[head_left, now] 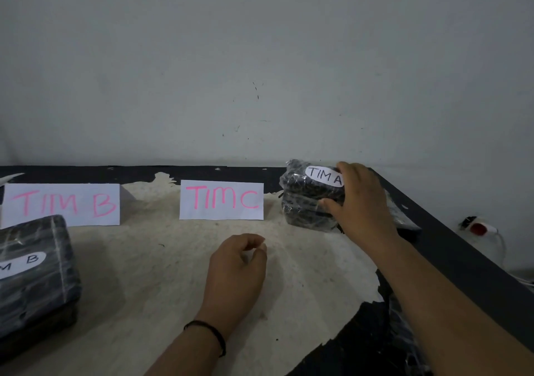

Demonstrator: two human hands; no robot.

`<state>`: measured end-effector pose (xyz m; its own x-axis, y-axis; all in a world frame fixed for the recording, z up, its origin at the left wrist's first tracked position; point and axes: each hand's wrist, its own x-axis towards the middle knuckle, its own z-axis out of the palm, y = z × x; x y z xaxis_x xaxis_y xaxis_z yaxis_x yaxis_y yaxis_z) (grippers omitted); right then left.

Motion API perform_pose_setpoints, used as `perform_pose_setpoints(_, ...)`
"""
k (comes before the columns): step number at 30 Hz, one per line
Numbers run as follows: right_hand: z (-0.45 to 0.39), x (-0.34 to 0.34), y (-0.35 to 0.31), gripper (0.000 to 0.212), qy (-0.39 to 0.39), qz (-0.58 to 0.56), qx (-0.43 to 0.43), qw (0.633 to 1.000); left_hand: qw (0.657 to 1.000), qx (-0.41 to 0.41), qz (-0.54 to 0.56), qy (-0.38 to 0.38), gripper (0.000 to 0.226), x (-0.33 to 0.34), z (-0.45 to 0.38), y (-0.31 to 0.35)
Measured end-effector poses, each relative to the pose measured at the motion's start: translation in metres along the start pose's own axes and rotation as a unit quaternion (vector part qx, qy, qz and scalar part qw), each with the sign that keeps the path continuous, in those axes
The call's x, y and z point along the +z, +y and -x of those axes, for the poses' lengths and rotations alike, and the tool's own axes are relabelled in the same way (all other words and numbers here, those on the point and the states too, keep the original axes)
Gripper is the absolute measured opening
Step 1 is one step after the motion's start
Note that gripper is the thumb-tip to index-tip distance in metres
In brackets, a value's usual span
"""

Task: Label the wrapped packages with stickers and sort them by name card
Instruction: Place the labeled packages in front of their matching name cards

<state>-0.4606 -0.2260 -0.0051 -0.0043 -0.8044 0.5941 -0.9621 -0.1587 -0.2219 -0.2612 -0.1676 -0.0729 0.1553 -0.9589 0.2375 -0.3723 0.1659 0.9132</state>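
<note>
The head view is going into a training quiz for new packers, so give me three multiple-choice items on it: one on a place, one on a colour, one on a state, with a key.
1. Where does the TIM A package sit?
A. right of the TIM C card
B. left of the TIM B card
C. between the two cards

2. What colour is the lettering on the cards?
A. blue
B. pink
C. green

3. What is the left hand doing?
A. gripping a package
B. pressing a card
C. holding nothing

Key: 1 A, it stands by the table's right edge; 2 B, both cards read in pink; 3 C, it hovers loosely curled while the right hand grips the TIM A package.
</note>
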Motion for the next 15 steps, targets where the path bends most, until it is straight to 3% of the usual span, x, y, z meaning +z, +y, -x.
perform_pose_setpoints(6, 0.032, -0.030, -0.026, 0.083, 0.001, -0.097, -0.007, 0.995, 0.998, 0.001, 0.059, 0.015, 0.029, -0.007, 0.006, 0.010)
perform_pose_setpoints(10, 0.064, -0.046, -0.054, 0.086, 0.008, -0.128, -0.035, 0.991, 0.982, -0.008, 0.187, 0.032, 0.041, -0.026, 0.015, 0.034)
perform_pose_setpoints(12, 0.077, -0.049, -0.069, 0.086, 0.016, -0.137, -0.044, 0.990, 0.963, -0.018, 0.266, 0.034, 0.057, -0.039, 0.019, 0.049)
perform_pose_setpoints(15, 0.095, -0.047, -0.093, 0.084, 0.034, -0.137, -0.070, 0.987, 0.973, -0.013, 0.232, 0.017, 0.070, -0.067, 0.030, 0.058)
